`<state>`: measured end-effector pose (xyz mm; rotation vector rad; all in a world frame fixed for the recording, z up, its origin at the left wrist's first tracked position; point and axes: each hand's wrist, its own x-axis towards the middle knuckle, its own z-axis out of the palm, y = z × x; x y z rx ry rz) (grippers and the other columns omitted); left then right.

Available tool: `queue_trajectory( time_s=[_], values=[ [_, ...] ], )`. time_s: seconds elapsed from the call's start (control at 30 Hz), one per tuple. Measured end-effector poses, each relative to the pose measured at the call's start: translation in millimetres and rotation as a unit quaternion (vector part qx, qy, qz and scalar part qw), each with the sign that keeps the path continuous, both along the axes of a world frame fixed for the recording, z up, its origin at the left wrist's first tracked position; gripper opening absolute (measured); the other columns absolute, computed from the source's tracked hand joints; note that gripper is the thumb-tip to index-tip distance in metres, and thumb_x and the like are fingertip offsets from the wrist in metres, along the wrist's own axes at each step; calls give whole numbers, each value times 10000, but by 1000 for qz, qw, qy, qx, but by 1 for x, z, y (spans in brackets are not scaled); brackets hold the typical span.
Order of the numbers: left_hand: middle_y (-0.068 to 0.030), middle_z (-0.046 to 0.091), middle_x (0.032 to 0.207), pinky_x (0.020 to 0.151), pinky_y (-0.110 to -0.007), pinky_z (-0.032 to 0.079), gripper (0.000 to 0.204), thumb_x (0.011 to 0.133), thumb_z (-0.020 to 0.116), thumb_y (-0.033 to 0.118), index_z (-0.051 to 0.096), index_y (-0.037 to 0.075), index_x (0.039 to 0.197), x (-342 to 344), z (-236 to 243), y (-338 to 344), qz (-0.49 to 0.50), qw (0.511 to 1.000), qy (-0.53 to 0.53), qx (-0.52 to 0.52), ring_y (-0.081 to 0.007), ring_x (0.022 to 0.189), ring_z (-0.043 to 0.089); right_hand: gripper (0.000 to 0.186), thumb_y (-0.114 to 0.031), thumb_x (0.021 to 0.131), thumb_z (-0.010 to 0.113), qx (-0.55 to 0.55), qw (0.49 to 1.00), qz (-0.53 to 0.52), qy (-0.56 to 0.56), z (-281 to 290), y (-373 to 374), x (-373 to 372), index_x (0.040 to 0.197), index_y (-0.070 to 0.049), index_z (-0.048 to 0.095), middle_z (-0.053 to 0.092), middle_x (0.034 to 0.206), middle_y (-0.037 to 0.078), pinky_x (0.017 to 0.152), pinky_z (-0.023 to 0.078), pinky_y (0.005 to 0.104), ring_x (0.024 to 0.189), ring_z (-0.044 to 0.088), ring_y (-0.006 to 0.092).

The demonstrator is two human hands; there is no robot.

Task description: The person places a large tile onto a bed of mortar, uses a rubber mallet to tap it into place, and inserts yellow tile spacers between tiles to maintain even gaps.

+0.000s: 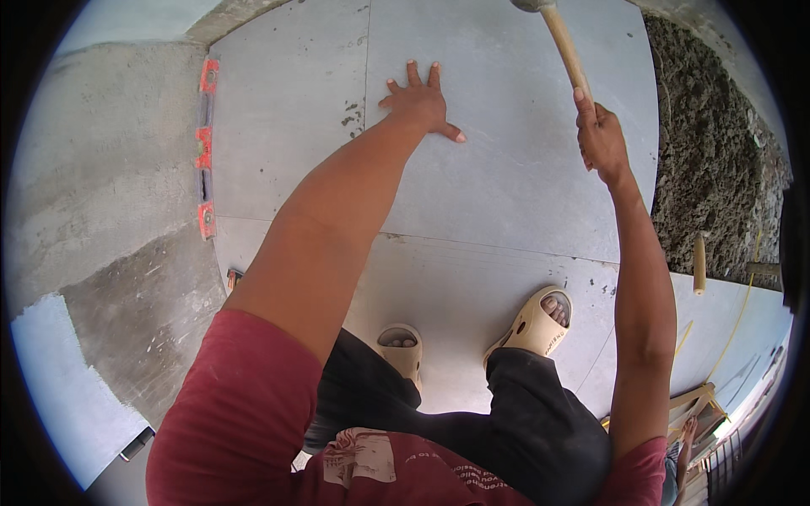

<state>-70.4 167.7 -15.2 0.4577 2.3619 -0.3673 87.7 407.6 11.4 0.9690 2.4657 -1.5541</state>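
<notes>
My left hand [418, 110] lies with fingers spread on a large grey tile [531, 194], beside some dark specks. My right hand [601, 139] grips the wooden handle of a mallet [558, 38], held up at the upper right; its head is cut off by the top edge of the view. A red spirit level [204, 143] lies along the tiles' left edge, against the concrete wall. My feet in beige sandals [527, 329] are on the tiles below.
Rough dark mortar [709, 110] borders the tiles on the right, with another wooden handle [699, 261] at its near end. A yellow line [741, 316] runs there. A grey concrete wall [101, 152] is on the left. Another person's arm [688, 434] and some wooden pieces show at lower right.
</notes>
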Motion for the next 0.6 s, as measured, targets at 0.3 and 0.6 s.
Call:
queue_trajectory(
  time_s=[0.3,0.6],
  values=[
    [-232,-27,1660,1106,-710,282,1432,592,794,777,-10,188,1620,15,-15,-40,-14,996,68,52,-534,1488,91,520,-535,1039,444,-82,989,-66,101,72,-42,135,851,-64,558,442,523,-14,358,337,221,396,406,53],
    [-214,-89,1662,1100,-757,213,1379,606,791,763,22,236,1623,123,-4,-70,1,998,-16,57,-517,1500,-53,431,-403,1047,528,-106,990,-88,27,36,-85,259,840,-25,535,486,584,0,480,360,269,544,436,54]
  ],
)
